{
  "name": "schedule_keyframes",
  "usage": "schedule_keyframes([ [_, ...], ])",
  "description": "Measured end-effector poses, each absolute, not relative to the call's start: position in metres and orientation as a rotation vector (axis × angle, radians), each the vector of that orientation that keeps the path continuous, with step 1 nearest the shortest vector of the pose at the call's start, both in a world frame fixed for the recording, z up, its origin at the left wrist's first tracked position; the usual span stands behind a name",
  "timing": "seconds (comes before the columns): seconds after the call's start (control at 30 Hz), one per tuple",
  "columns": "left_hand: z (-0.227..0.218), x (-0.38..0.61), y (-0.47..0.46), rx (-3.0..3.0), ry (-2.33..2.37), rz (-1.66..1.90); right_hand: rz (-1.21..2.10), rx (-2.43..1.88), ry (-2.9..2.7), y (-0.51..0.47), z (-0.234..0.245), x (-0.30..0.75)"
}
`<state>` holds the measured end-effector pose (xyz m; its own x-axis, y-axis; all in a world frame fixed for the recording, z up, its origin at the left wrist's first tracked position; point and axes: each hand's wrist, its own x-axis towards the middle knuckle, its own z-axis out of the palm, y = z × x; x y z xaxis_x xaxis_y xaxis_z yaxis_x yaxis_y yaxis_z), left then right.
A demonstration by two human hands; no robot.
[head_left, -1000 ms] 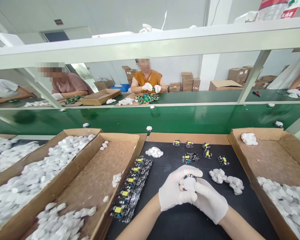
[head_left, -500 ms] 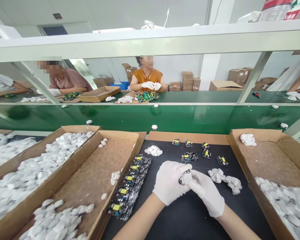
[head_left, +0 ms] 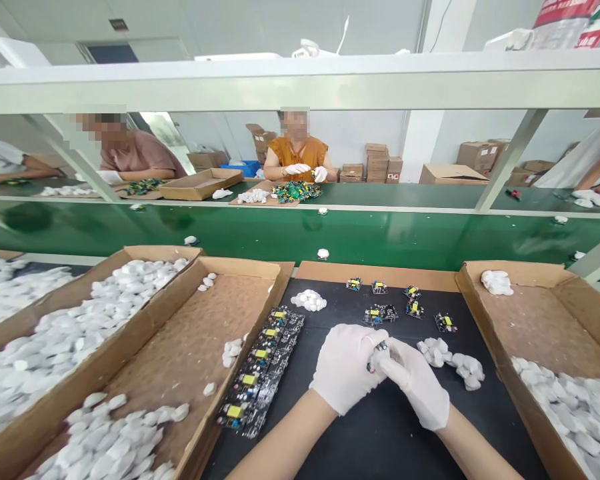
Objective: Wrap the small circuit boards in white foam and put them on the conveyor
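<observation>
Black mat covers the bench, w/ a green belt beyond at 12 o'clock and a co-worker facing across it. Clock centred on the hands: L hand and R hand, both in white gloves, meet above the mat, fingers curled in, thumb side to thumb side, gripping one small circuit board between them w/ a white piece on it. Fingers hide most of it, so can't tell exactly how the piece sits. Board strip lies at 9, loose boards 11 to 2, white clumps at 3, cardboard tray past the strip at 9. To do it well, prob. best to brace the board's edges w/ L fingertips, square the piece up first, then press evenly w/ R thumb, going easy on the tall components
</observation>
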<state>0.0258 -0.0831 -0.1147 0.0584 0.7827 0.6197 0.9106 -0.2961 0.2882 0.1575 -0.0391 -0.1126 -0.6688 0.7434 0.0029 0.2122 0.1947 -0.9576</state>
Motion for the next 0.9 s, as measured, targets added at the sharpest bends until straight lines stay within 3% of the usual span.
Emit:
schedule_keyframes([
  [0.9,-0.117,0.020,-0.082,-2.447,-1.714,-1.262,1.567,-0.910,-1.893,-0.039,-0.114,0.163],
])
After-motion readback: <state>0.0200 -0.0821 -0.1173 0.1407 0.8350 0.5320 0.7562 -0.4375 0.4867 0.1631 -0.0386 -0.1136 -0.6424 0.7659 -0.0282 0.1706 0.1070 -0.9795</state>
